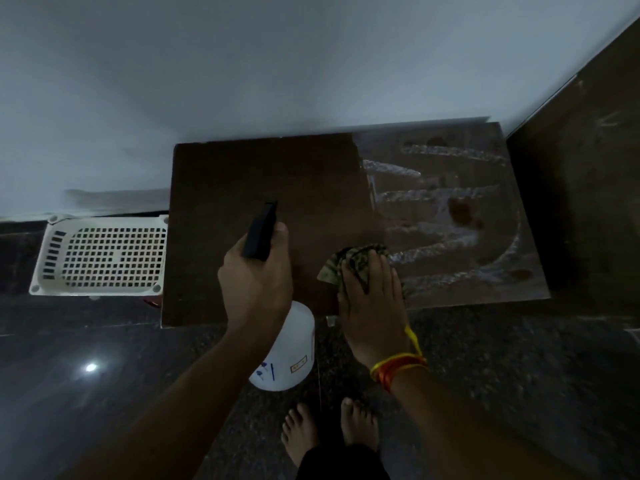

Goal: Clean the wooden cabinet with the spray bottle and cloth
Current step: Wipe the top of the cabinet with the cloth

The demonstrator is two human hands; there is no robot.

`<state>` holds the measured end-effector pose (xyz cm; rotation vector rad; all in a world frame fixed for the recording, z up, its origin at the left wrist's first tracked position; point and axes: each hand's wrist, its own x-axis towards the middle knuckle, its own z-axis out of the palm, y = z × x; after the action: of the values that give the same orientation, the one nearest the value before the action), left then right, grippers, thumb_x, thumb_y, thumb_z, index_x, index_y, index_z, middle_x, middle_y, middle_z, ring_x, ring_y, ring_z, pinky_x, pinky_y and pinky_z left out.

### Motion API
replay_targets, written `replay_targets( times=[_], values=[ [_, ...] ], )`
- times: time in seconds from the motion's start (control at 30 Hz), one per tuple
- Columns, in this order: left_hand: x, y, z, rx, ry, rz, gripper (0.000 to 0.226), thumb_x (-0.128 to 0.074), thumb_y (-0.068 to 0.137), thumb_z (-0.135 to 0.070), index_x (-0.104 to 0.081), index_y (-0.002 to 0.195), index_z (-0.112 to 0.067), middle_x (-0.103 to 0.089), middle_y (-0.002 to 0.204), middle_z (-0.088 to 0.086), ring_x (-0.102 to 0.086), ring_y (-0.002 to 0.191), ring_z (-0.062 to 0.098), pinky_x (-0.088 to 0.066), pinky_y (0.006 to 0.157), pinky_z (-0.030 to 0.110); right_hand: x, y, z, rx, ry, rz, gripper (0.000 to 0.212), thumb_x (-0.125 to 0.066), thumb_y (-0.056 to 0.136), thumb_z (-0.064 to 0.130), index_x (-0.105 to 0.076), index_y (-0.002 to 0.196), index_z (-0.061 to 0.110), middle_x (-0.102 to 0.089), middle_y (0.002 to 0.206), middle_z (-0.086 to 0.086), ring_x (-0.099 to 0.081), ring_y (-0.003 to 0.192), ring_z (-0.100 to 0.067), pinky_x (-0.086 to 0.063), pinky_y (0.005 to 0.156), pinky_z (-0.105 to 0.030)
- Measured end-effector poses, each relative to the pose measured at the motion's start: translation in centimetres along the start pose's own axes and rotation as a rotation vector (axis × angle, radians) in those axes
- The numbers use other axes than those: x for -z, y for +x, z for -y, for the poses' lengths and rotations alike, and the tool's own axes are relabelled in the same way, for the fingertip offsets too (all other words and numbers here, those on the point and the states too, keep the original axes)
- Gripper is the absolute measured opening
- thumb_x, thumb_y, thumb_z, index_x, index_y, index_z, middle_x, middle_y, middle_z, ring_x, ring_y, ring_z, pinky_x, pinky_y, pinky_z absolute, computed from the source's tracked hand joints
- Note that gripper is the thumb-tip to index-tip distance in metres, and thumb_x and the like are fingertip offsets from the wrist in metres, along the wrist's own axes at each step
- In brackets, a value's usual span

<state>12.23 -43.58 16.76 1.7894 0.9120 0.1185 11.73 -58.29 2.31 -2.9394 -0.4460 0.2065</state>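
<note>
**Cabinet top half wiped, bottle and cloth both in hand**

Below me I see a pale wall [242, 64] behind and a dark speckled floor [519, 375] in front, my bare feet [329, 431] on it. A tall dark panel [588, 185] stands at the right, just beside the cabinet [259, 174]. The cabinet's top is the surface I work on; its right half carries wet, whitish wipe streaks [443, 202] and a few darker blotches, its left half looks dry and plain brown.

Left of the cabinet, on the floor against the wall, sits a white perforated basket [100, 254]; I cannot tell what, if anything, lies in it.

My left hand [256, 282] grips the spray bottle [287, 351] by its neck, fingers wrapped round it, the black nozzle pointing out over the dry half and the translucent body hanging below the front edge. I cannot tell how much liquid it holds.

My right hand [372, 306], with orange and yellow threads [398, 367] at the wrist, lies flat on the cloth [349, 265] near the front edge, fingers straight and pressing down. The patterned cloth bunches out beyond the fingertips, at the border of the streaks.
</note>
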Motion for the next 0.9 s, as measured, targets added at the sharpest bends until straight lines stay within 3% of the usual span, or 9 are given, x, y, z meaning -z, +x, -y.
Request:
replay_targets(
  times=[0.1,0.33,0.5,0.63,0.9],
  values=[
    [0.4,-0.6,0.6,-0.004,-0.017,-0.024,0.028,-0.055,0.094,-0.040,-0.052,0.070,-0.028,-0.066,0.079,0.022,-0.063,0.071,0.046,-0.055,0.060,0.054,-0.1,-0.4,-0.9,-0.005,-0.017,-0.004,0.050,-0.028,0.096,0.041,-0.045,0.139,0.020,-0.030,0.150,-0.022,-0.027,0.138,-0.040,-0.023,0.112,-0.053],
    [-0.1,-1.8,2.0,0.049,-0.064,0.015,0.023,-0.056,0.094,-0.039,-0.052,0.072,-0.033,-0.061,0.070,0.004,-0.065,0.072,0.038,-0.057,0.063,0.056,-0.1,0.6,-0.5,-0.018,0.001,-0.057,0.050,-0.028,0.096,0.040,-0.047,0.137,0.018,-0.034,0.147,-0.025,-0.031,0.135,-0.044,-0.025,0.110,-0.055],
    [-1.0,-2.7,2.7,0.042,-0.081,0.020,0.024,-0.056,0.094,-0.039,-0.052,0.071,-0.033,-0.066,0.080,0.016,-0.064,0.072,0.043,-0.056,0.064,0.056,0.0,4.9,-0.5,-0.024,0.025,-0.047,0.051,-0.033,0.096,0.038,-0.039,0.143,0.017,-0.027,0.150,-0.026,-0.024,0.139,-0.044,-0.022,0.113,-0.056],
    [-1.4,-3.2,2.4,0.052,-0.090,0.028,0.024,-0.057,0.094,-0.038,-0.053,0.072,-0.032,-0.066,0.082,0.020,-0.063,0.074,0.046,-0.055,0.063,0.056,-0.3,2.3,-0.8,-0.040,-0.013,-0.080,0.052,-0.029,0.095,0.039,-0.043,0.140,0.017,-0.030,0.148,-0.027,-0.029,0.137,-0.044,-0.024,0.111,-0.055],
    [-2.0,-3.0,0.8,0.052,-0.126,0.036,0.026,-0.058,0.094,-0.036,-0.049,0.070,-0.036,-0.063,0.074,0.009,-0.064,0.076,0.039,-0.056,0.068,0.057,0.0,-0.6,-1.2,-0.031,-0.036,-0.054,0.054,-0.019,0.098,0.042,-0.048,0.136,0.017,-0.037,0.145,-0.025,-0.035,0.134,-0.042,-0.030,0.107,-0.055]
  ],
)
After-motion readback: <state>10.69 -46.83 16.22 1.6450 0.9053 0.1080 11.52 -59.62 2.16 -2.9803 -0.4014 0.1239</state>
